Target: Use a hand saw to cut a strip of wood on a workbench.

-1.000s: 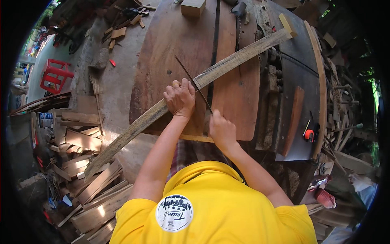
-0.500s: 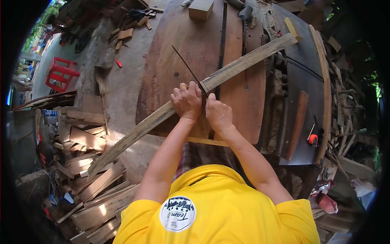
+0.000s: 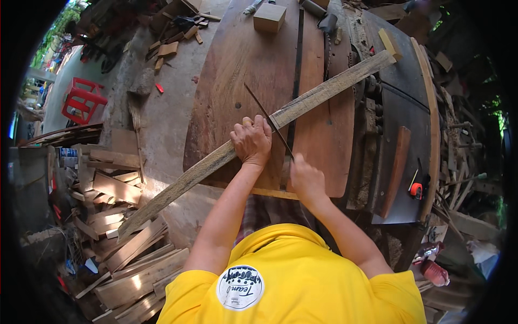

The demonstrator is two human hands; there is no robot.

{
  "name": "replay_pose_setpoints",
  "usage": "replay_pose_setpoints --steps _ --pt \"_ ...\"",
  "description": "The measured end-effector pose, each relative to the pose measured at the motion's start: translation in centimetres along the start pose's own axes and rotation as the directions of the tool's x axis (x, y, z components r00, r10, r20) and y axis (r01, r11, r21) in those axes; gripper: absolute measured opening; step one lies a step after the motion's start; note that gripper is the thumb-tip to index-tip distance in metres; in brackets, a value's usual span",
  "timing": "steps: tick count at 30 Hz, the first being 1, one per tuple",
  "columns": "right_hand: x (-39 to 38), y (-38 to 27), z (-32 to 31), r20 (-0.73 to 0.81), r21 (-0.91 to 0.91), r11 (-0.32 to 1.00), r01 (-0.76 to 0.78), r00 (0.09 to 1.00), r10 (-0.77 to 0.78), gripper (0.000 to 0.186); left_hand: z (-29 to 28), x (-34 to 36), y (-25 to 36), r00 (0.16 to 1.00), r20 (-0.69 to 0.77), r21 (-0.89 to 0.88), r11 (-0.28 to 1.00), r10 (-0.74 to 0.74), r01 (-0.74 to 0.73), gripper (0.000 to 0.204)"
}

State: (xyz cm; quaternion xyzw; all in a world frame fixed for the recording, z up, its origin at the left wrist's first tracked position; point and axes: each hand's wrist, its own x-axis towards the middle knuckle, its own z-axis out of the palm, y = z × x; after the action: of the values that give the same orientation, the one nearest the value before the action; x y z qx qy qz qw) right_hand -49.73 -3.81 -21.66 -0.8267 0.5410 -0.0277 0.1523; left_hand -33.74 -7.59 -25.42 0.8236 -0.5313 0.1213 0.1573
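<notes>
A long, rough wooden beam (image 3: 337, 83) lies diagonally over the brown wooden tabletop (image 3: 319, 162), its near left end jutting out beyond the edge. My left hand (image 3: 252, 142) is closed over the beam near its middle, knuckles up. Just right of those fingers a thin dark saw blade (image 3: 258, 102), seen nearly edge-on, crosses the beam. My right hand (image 3: 307, 181) grips the near end of the saw, on my side of the beam; the fist hides the handle.
A wooden block (image 3: 269, 19) sits at the tabletop's far end. To the right, a dark metal surface (image 3: 402, 178) bears a wooden strip (image 3: 396, 170) and an orange tape measure (image 3: 415, 190). Scrap boards (image 3: 116, 186) pile up at left, near a red stool (image 3: 83, 101).
My right hand has pulled the saw toward me and slightly right, so more blade shows on the near side of the beam. My left hand stays on the beam.
</notes>
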Motion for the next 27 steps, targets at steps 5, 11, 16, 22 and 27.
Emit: replay_pose_setpoints --steps 5,11,16,22,27 --pt "3.3 -0.5 1.3 -0.098 -0.004 1.0 0.006 0.995 -0.007 0.017 -0.6 0.4 0.5 1.0 -0.011 -0.013 1.0 0.024 -0.024 0.018" --pt "1.4 -0.2 1.4 -0.083 0.01 0.999 0.038 0.996 -0.037 0.016 0.2 0.2 -0.2 1.0 -0.026 -0.009 1.0 0.005 -0.005 0.019" --pt "3.8 -0.8 1.4 -0.112 0.044 0.999 0.011 0.994 -0.006 0.016 -0.4 0.4 0.4 0.999 -0.035 -0.019 1.0 0.016 -0.016 0.018" --pt "0.8 -0.3 0.9 -0.081 0.066 0.998 0.018 0.997 -0.013 0.013 0.2 0.1 -0.3 1.0 -0.019 0.007 1.0 0.017 -0.017 0.018" --pt "2.0 -0.5 0.7 -0.059 0.079 0.996 -0.028 0.998 0.032 0.011 -0.6 0.5 0.4 0.999 -0.028 0.034 0.999 0.022 -0.021 0.018"
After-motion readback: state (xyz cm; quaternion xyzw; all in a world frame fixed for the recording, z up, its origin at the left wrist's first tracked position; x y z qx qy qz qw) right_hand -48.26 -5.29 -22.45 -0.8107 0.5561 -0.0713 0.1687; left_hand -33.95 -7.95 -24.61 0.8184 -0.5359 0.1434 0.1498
